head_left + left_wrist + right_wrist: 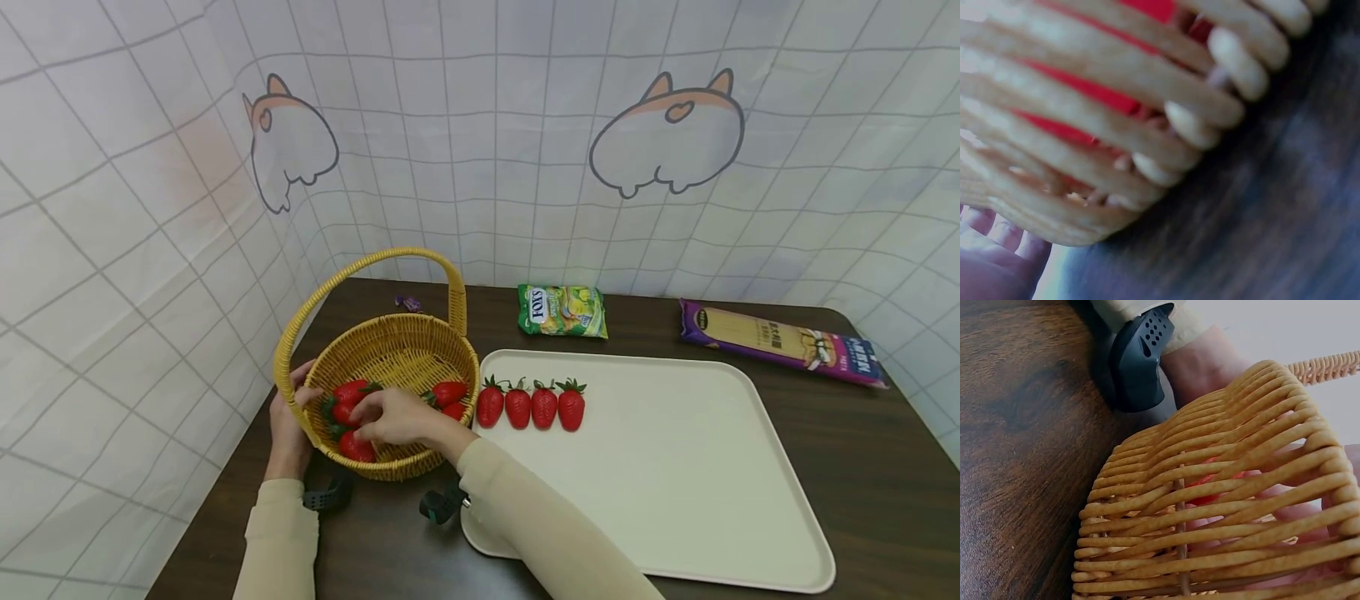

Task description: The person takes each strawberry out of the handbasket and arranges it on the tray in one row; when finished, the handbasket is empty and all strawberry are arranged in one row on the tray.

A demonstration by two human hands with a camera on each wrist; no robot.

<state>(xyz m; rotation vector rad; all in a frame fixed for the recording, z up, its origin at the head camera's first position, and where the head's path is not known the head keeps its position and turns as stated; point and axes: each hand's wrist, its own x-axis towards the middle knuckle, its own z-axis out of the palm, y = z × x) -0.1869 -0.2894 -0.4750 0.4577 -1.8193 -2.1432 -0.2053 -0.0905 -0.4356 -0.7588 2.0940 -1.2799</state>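
Note:
A yellow wicker basket with a tall arched handle holds several red strawberries with green leaves, most on its left side. At the basket's left rim, my left hand grips the edge, thumb over the rim. Its fingers show beneath the weave in the left wrist view. My right hand reaches down into the basket, fingertips bent against the strawberries on the left; whether they pinch one is hidden. Through the wicker, the right wrist view shows parts of this hand beside something red.
Right of the basket lies a cream tray, with several strawberries lined up at its upper left. Behind it are a green FOX'S candy bag and a purple pasta packet. A small purple wrapped item sits behind the basket.

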